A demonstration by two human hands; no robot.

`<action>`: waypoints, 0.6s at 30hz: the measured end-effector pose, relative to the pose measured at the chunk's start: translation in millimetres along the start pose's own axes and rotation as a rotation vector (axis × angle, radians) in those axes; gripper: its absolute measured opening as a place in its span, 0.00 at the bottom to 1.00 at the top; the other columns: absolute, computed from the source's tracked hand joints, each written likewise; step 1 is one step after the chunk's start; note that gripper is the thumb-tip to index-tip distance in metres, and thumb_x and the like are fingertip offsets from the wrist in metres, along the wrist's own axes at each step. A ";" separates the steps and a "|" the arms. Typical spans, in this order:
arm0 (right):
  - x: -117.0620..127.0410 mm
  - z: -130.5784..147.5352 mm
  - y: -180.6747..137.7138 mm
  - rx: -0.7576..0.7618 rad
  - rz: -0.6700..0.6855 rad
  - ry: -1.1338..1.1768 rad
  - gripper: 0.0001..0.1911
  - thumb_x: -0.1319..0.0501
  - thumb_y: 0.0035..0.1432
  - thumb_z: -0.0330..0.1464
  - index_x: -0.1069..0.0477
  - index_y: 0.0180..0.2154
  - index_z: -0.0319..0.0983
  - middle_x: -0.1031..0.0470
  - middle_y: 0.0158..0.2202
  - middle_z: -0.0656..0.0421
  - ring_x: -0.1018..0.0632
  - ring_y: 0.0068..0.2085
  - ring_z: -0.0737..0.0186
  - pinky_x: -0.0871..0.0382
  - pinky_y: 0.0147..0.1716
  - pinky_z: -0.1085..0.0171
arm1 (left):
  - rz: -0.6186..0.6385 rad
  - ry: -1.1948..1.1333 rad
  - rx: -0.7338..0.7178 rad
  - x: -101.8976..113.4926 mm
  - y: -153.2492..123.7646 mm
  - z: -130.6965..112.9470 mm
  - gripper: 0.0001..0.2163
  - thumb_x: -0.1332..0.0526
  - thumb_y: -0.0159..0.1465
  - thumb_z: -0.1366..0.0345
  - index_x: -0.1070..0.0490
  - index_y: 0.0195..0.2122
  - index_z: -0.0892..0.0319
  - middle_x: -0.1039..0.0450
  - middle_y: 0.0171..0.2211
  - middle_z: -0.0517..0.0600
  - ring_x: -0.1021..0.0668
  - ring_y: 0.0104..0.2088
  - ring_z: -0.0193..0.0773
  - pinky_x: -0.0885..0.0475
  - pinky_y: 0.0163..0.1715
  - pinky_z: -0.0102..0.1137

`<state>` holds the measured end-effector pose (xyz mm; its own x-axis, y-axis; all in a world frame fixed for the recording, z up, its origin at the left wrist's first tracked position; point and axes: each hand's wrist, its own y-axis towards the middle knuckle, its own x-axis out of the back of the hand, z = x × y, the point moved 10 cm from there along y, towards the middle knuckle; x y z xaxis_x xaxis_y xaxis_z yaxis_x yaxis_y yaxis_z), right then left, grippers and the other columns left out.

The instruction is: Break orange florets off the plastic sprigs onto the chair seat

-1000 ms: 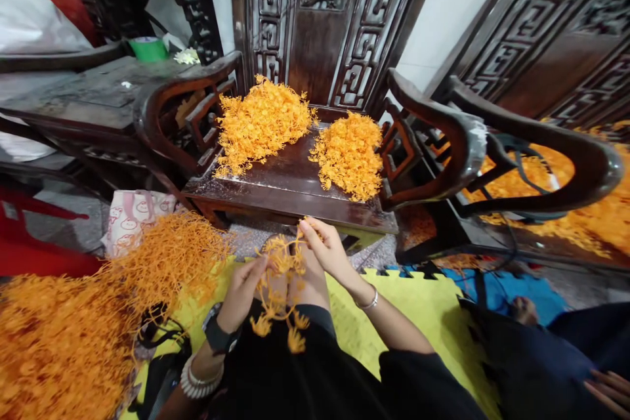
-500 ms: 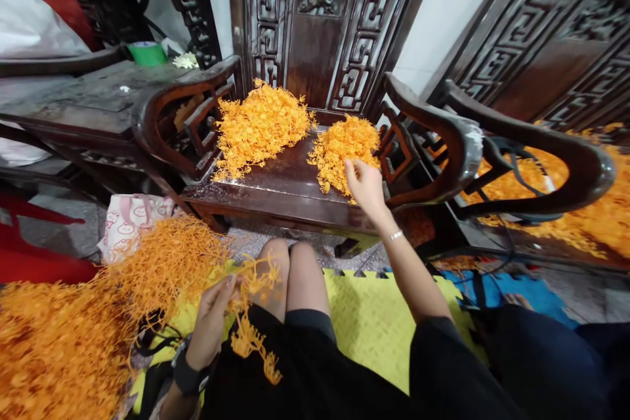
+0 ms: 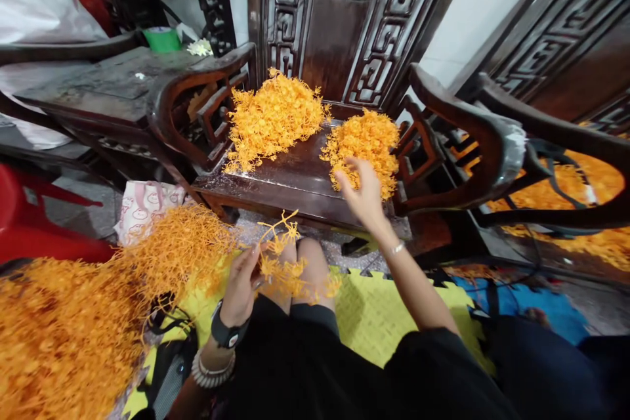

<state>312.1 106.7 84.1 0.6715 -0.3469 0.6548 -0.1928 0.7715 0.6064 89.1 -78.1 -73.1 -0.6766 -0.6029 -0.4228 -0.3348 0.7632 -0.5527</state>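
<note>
Right now my left hand (image 3: 243, 285) is pinched shut on a tangled sprig of orange plastic flowers (image 3: 283, 262), holding it up over my knees, just above the yellow floor mat (image 3: 388, 321). My right hand (image 3: 361, 193) is stretched forward with the fingers spread and nothing in them, its fingertips at the near edge of the smaller orange pile (image 3: 364, 144) on the seat of the carved wooden chair (image 3: 290, 184). A second, bigger pile (image 3: 275, 115) lies well apart from it on the left of the same seat.

At my left side a big loose heap of the same orange stems (image 3: 73, 328) covers the floor, reaching to my left wrist. A pink-printed bag (image 3: 142, 203) lies beyond it, and a green tape roll (image 3: 162, 39) sits on the dark desk (image 3: 98, 85) further back.

As I judge it, I am at the sorting step: one piece appears to have gone to the right pile while the rest of the sprig waits in my left hand. The next move would need the right hand back at the sprig, pinching one small flower near its stem so it parts cleanly without tearing the tangle.
</note>
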 end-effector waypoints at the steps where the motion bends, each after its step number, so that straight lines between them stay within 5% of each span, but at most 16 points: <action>1: -19.7 27.0 -23.0 -0.006 0.212 0.203 0.24 0.47 0.61 0.43 0.39 0.54 0.35 0.35 0.50 0.56 0.32 0.48 0.68 0.39 0.49 0.68 | 0.027 0.028 0.001 -0.9 0.9 2.3 0.26 0.31 0.39 0.50 0.25 0.35 0.63 0.30 0.35 0.50 0.31 0.28 0.25 0.37 0.21 0.18; 4: -67.3 96.9 -102.0 -0.130 0.704 0.702 0.27 0.50 0.62 0.43 0.45 0.57 0.33 0.35 0.49 0.53 0.31 0.46 0.65 0.37 0.48 0.64 | 0.229 0.219 -0.174 -15.8 -2.4 -4.6 0.21 0.36 0.51 0.49 0.27 0.32 0.66 0.39 0.21 0.47 0.38 0.21 0.22 0.43 0.19 0.18; 6: -88.5 117.3 -142.0 -0.369 0.870 1.037 0.24 0.48 0.60 0.45 0.38 0.45 0.28 0.34 0.35 0.52 0.31 0.33 0.68 0.34 0.32 0.67 | 0.362 0.488 -0.478 -30.7 -17.7 -21.8 0.19 0.43 0.61 0.55 0.34 0.23 0.68 0.41 0.18 0.47 0.38 0.20 0.22 0.41 0.20 0.18; 9: -92.8 112.1 -157.0 -0.509 0.786 1.096 0.21 0.45 0.59 0.44 0.38 0.33 0.28 0.35 0.28 0.55 0.34 0.28 0.73 0.38 0.28 0.72 | 0.388 0.795 -0.804 -39.1 -41.5 -36.9 0.12 0.46 0.64 0.65 0.27 0.31 0.67 0.29 0.29 0.50 0.26 0.32 0.27 0.33 0.34 0.18; 14: -63.2 99.0 -137.9 -0.276 0.657 0.627 0.29 0.55 0.65 0.43 0.36 0.20 0.30 0.36 0.19 0.56 0.35 0.22 0.73 0.43 0.25 0.69 | 0.312 0.955 -0.899 -30.3 -51.1 -46.5 0.12 0.49 0.66 0.68 0.27 0.37 0.66 0.31 0.27 0.48 0.27 0.32 0.26 0.34 0.35 0.19; 18: -45.2 107.1 -125.7 -0.301 0.588 0.826 0.28 0.55 0.66 0.41 0.42 0.19 0.31 0.40 0.18 0.56 0.37 0.22 0.73 0.43 0.27 0.68 | 0.503 0.970 -1.064 -42.8 -74.6 -50.0 0.09 0.48 0.64 0.74 0.30 0.32 0.60 0.31 0.29 0.42 0.29 0.31 0.23 0.36 0.34 0.20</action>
<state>229.4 -31.8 26.6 0.8303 0.5073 0.2306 -0.5362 0.8400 0.0830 110.2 -97.6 22.1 -0.8746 -0.1808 0.4499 0.0386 0.8989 0.4364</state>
